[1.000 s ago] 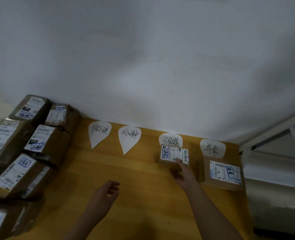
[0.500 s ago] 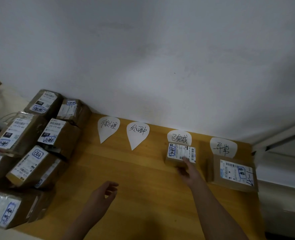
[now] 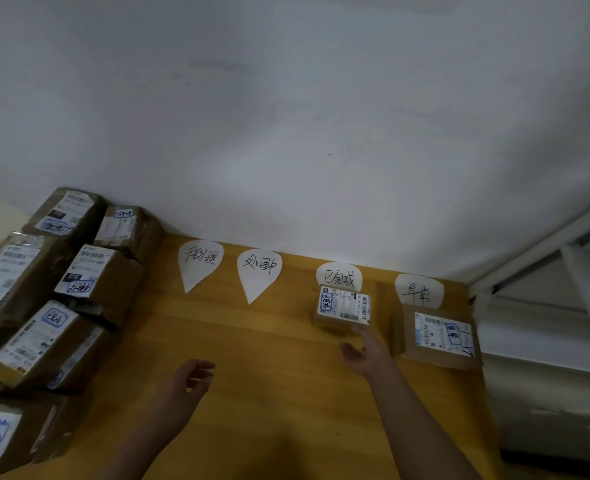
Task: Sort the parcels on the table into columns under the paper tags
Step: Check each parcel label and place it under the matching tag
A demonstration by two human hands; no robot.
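Below a bare white wall, a yellow wooden table runs from a heap of unsorted parcels on the left to a white metal frame on the right. The brown cartons in the heap are packed close together along the table's left edge, each with a white shipping label facing up and blue handwriting on it.

On the right side of the table, a flat parcel lies label-up just below the fourth tag, covering that tag's lower tip. Beside it, a little apart, a small parcel sits directly under the third tag, hiding that tag's point as well. The first tag and the second tag, both white teardrop-shaped papers with black handwritten characters, lie flat near the wall with only bare wood beneath them.

The person's right hand reaches forward with straight fingers, the fingertips touching the near right corner of the small parcel and the thumb spread clear of it. The left hand hovers over the middle of the table, fingers loosely curled, holding nothing.
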